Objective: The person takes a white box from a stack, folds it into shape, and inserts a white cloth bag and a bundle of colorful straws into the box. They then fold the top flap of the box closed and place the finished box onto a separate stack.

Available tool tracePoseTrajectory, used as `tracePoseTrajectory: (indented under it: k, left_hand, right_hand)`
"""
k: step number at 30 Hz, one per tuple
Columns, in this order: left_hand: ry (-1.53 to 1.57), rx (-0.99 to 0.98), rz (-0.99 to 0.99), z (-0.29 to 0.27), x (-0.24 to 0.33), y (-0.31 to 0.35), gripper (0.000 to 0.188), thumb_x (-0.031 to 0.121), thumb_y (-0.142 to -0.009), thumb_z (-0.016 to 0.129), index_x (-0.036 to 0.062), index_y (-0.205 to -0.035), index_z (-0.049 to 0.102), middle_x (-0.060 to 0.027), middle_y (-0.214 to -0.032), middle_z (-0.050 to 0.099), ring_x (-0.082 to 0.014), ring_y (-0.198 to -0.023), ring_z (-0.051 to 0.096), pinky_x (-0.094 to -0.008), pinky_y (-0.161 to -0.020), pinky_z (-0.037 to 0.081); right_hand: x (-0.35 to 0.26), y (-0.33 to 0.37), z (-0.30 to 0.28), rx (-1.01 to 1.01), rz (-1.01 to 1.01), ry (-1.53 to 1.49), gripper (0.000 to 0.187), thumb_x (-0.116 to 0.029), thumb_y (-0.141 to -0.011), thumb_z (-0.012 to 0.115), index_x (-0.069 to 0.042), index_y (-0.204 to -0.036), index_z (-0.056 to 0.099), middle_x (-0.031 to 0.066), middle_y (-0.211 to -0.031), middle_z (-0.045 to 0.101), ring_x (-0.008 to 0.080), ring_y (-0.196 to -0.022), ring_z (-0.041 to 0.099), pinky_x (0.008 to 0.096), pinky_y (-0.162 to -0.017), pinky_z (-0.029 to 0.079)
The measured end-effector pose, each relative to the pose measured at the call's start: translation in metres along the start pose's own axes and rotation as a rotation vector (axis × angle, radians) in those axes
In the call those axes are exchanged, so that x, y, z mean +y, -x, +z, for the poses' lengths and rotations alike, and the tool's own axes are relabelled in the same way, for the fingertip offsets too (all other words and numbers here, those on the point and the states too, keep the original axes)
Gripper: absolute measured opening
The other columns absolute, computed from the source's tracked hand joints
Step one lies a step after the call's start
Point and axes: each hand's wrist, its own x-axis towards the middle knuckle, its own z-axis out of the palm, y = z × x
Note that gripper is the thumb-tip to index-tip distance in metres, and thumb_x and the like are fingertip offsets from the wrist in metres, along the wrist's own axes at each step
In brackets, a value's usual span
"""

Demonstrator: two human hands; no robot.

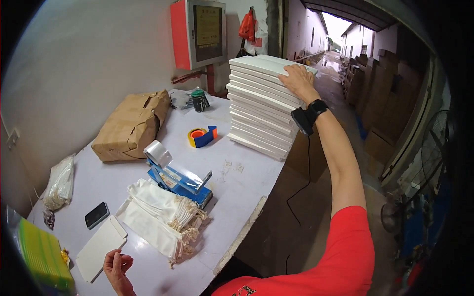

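Both apart; right hand (298, 82) atop white box stack (261, 111), left hand (117, 268) curled beside flat box (100, 250); grips unclear; stacking likely saves counter (247, 185) space

Printed matter is borne by several items, located here relative to the stack of white boards (261, 113); none is legible enough to be read with certainty. To the left of the stack and beyond it, a red-and-grey wall box (181, 37) is fitted with a dark panel, on which a yellowish notice (208, 25) is set out as a heading above several lines of small characters. To the left of the stack and nearer the viewer, pale printed areas are carried by a blue box (201, 196). Below the stack, at the lower edge of view, a patterned print (244, 290) is borne by a red shirt (316, 271).
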Motion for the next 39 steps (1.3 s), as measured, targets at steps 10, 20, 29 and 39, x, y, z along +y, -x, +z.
tracePoseTrajectory:
  k: [10,20,29,39]
  left_hand:
    - [0.029,-0.008,-0.013,-0.028,-0.01,0.006,0.019,0.027,-0.092,0.06,0.0086,-0.098,0.061,-0.0011,-0.077,0.066,-0.0085,-0.07,0.063,-0.0249,-0.063,0.05]
    - [-0.222,0.06,-0.129,-0.096,-0.026,-0.001,0.031,0.019,-0.088,0.064,0.0018,-0.113,0.059,-0.0128,-0.102,0.063,-0.0233,-0.094,0.06,-0.0372,-0.088,0.046]
    - [-1.348,-0.127,0.046,-0.167,-0.068,-0.011,0.06,0.033,-0.077,0.071,0.012,-0.129,0.05,-0.0211,-0.138,0.044,-0.0392,-0.126,0.042,-0.047,-0.102,0.039]
    - [-1.29,-0.191,-0.062,-0.185,-0.063,-0.004,0.067,0.041,-0.079,0.07,0.0108,-0.134,0.047,-0.0201,-0.138,0.043,-0.0387,-0.131,0.037,-0.0463,-0.102,0.039]
  right_hand:
    - [-0.028,0.037,-0.019,0.507,-0.226,-0.015,0.043,-0.035,-0.081,0.065,-0.009,-0.115,0.062,0.0095,-0.117,0.06,0.0278,-0.114,0.051,0.0441,-0.098,0.037]
    - [-0.247,0.315,-0.015,0.009,-1.123,-0.901,0.025,-0.018,-0.073,0.069,-0.008,-0.093,0.059,0.0061,-0.092,0.062,0.0225,-0.087,0.062,0.0346,-0.072,0.051]
    - [-0.483,0.358,0.012,-0.705,-1.339,-0.886,0.031,-0.029,-0.081,0.068,-0.013,-0.107,0.062,0.0082,-0.1,0.064,0.0293,-0.095,0.061,0.0423,-0.078,0.05]
    - [-0.609,0.374,0.081,-0.775,-0.878,-0.591,0.043,-0.028,-0.078,0.067,0.0,-0.109,0.06,0.0221,-0.1,0.064,0.0372,-0.094,0.062,0.0455,-0.081,0.049]
